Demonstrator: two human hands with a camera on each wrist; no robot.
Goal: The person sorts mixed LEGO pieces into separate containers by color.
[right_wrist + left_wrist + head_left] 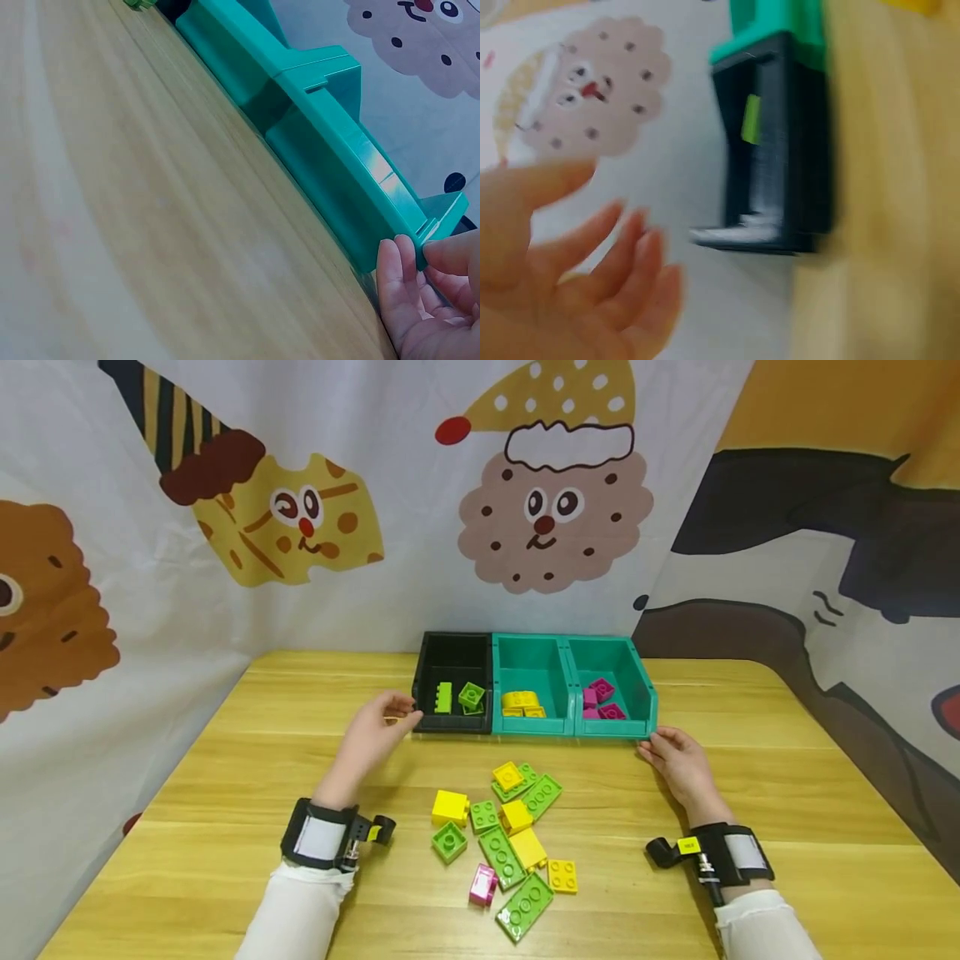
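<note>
Head view first: a row of three joined bins is seen at the far side of the wooden table [750, 760], a black bin [452, 668] on the left, a teal middle bin [529, 664] and a teal right bin [617, 660]. Green bricks are held in the black one, yellow bricks in the middle one, magenta ones in the right one. The left hand [372, 735] is placed just beside the black bin's front left corner, fingers loosely bent toward it; whether the corner is actually touched can't be told from here. The right hand [678, 764] is set against the front right corner of the teal right bin, fingertips at the edge. A loose pile of bricks [510, 835] is scattered on the table between the two hands, mostly green and yellow, with one pink brick [483, 885] at the near left of the pile.

Left wrist view, pretty blurry: the left hand [570, 292] is shown with fingers spread and relaxed, nothing gripped, and a gap is seen between the fingers and the black bin [776, 150]. A bit of green brick is made out inside it.

Right wrist view: the long front wall of the teal right bin [330, 150] is seen running across the table. Its near corner is pinched by the right hand [431, 300], thumb on the end side and fingers on the front face.
</note>
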